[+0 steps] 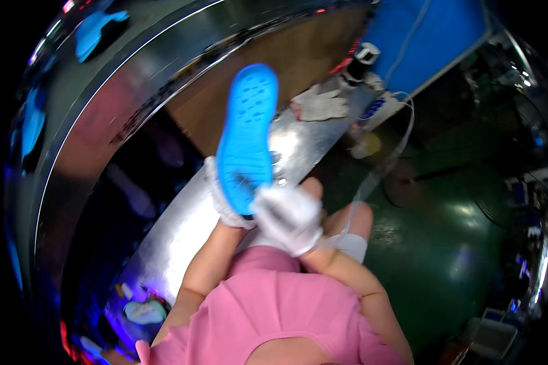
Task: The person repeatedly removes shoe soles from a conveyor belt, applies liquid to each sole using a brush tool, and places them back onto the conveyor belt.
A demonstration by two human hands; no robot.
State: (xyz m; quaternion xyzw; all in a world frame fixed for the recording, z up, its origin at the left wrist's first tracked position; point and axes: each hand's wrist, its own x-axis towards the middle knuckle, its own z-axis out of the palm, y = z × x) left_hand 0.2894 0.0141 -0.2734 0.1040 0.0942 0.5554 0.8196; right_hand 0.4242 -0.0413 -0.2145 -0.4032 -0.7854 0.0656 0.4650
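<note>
A bright blue shoe sole [249, 137] stands lengthwise in front of me, its patterned inner face turned up. My left hand [222, 198], in a white knitted glove, is closed around the sole's lower left edge and partly hidden beneath it. My right hand [289, 219], also gloved in white, is blurred by motion at the sole's lower right edge. Its fingers look curled around something that I cannot make out. Beside it, a dark, bristly-looking smudge [243, 181] shows on the lower end of the sole.
Beneath my hands runs a shiny metal bench [173, 234]. A white glove [320, 104] and a black-and-white container [364, 56] are at its far end. More blue soles [97, 33] lie on the curved surface at left. A pale cable [408, 125] hangs at right.
</note>
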